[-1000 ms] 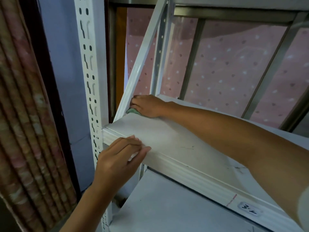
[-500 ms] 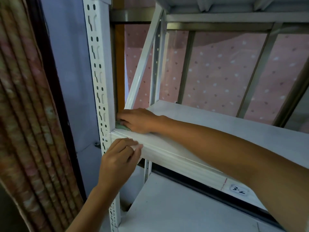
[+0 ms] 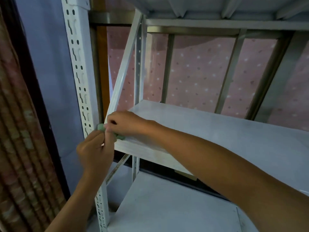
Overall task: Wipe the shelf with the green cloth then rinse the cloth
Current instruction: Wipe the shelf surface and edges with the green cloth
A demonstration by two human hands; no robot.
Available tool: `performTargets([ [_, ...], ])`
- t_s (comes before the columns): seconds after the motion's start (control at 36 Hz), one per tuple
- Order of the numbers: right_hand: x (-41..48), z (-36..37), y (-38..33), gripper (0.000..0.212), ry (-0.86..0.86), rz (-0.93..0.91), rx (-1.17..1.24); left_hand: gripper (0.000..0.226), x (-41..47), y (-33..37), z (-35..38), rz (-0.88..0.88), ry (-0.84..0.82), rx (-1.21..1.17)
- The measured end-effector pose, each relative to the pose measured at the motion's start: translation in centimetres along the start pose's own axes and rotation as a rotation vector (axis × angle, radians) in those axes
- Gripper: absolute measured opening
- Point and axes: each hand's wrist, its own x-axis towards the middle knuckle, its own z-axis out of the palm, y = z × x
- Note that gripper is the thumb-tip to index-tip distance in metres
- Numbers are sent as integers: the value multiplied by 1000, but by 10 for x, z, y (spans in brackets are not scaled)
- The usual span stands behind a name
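The white metal shelf (image 3: 217, 136) runs from the left-centre to the right edge. A small green cloth (image 3: 101, 127) is bunched at its front-left corner, against the perforated post (image 3: 78, 72). My right hand (image 3: 124, 125) reaches in from the right and grips the cloth with curled fingers, so most of the cloth is hidden. My left hand (image 3: 95, 151) comes up from below, its curled fingertips meeting the cloth's lower edge at the corner.
A diagonal white brace (image 3: 123, 69) rises from the same corner. Another shelf (image 3: 167, 206) lies below and a third one's underside (image 3: 217, 7) is overhead. A patterned curtain (image 3: 16, 131) hangs at the left. Window bars and pink dotted fabric (image 3: 200, 72) stand behind the rack.
My right hand has dragged the cloth from the back-left forward to the front-left corner. My left hand has left the shelf's front edge and risen to the cloth.
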Motion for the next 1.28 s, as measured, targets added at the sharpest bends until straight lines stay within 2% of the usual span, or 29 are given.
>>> performTargets([
  [0.08, -5, 18, -16, 27, 125, 68, 25, 46, 12, 9, 1, -256, 92, -153],
  [0.17, -11, 35, -23, 39, 191, 111, -44, 42, 23, 19, 2, -329, 74, -208],
  [0.25, -19, 42, -24, 41, 186, 174, -115, 38, 36, 22, 9, -330, -123, -115],
  [0.33, -32, 35, -23, 51, 178, 243, -191, 21, 48, 27, 22, -220, -370, 22],
  [0.44, -54, 26, -19, 41, 125, 242, -3, 21, 57, 37, 35, -253, -690, 62],
  [0.5, -59, 22, -18, 44, 116, 251, -31, 26, 59, 38, 38, -291, -770, 62],
  [0.64, -54, 27, -8, 44, 93, 250, -116, 35, 63, 30, 37, -415, -697, 30],
  [0.75, -49, 32, 5, 57, 19, 247, -159, 42, 61, 20, 37, -571, -687, -53],
  [0.92, -59, 27, 13, 58, -2, 331, -76, 35, 53, 13, 38, -324, -844, 80],
  [0.97, -62, 20, 14, 56, -64, 359, -48, 34, 51, 14, 37, -273, -858, 94],
  [1.11, -75, -7, 18, 56, -166, 402, 98, 34, 46, 24, 32, -175, -833, 142],
  [1.28, -85, -23, 41, 43, -57, 296, 20, 27, 31, 35, 17, 108, -733, 253],
])
